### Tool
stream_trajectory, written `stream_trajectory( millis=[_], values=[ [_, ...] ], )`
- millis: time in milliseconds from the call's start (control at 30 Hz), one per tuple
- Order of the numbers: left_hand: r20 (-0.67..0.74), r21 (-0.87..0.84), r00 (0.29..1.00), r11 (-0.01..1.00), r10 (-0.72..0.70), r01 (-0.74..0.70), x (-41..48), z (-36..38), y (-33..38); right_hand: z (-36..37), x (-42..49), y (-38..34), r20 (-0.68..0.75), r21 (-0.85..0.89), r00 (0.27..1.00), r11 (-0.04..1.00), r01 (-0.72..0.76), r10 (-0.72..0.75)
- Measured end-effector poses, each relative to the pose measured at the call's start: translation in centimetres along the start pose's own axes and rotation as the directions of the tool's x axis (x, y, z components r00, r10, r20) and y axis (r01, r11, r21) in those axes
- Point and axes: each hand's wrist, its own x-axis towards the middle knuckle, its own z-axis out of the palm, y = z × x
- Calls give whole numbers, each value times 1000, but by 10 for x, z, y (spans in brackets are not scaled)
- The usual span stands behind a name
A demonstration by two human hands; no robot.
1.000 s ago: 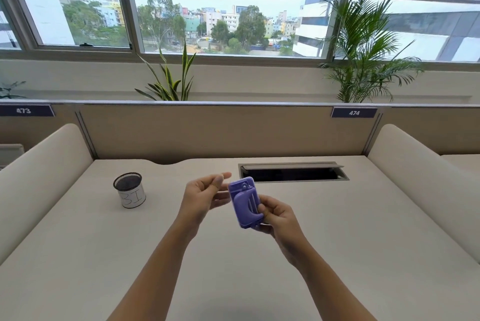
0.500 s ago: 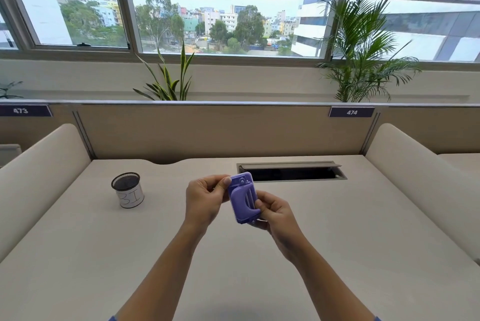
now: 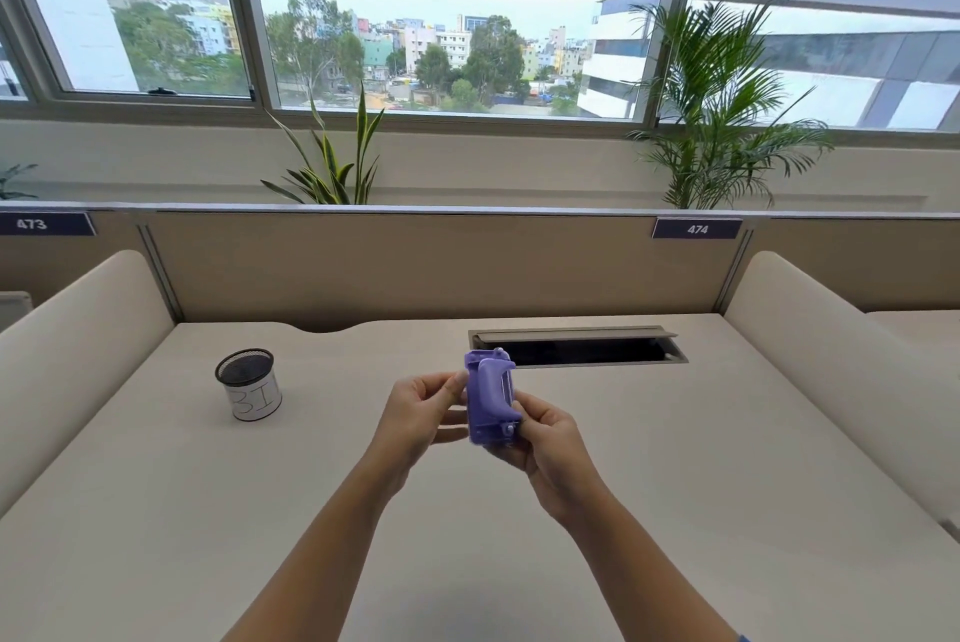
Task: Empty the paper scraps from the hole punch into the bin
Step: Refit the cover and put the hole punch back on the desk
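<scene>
A small purple hole punch [image 3: 489,398] is held upright above the middle of the desk, its curved lever facing me. My right hand [image 3: 545,439] grips its lower right side from behind. My left hand [image 3: 422,413] pinches its left edge with thumb and fingers. The bin [image 3: 249,384], a small black mesh cup wrapped in white paper with handwritten letters, stands on the desk to the left, well apart from both hands. No paper scraps are visible.
The beige desk [image 3: 675,485] has padded side dividers and a back partition. An open cable slot [image 3: 576,348] lies just behind the hands. Potted plants stand beyond the partition under the windows.
My left hand closed in from open fingers and took hold of the punch's left edge. The punch turned slightly more upright and shifted a little toward the cable slot.
</scene>
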Motion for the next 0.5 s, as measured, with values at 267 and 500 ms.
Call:
stream_trajectory(
  millis=[267, 500],
  values=[
    [-94, 16, 995, 999, -40, 42, -6, 13, -30, 1, 2, 7, -146, -85, 989, 996, -21, 9],
    [-133, 52, 989, 997, -56, 64, -1, 11, -39, -1, 3, 18, -135, -64, 990, 997, -46, 37]
  ],
)
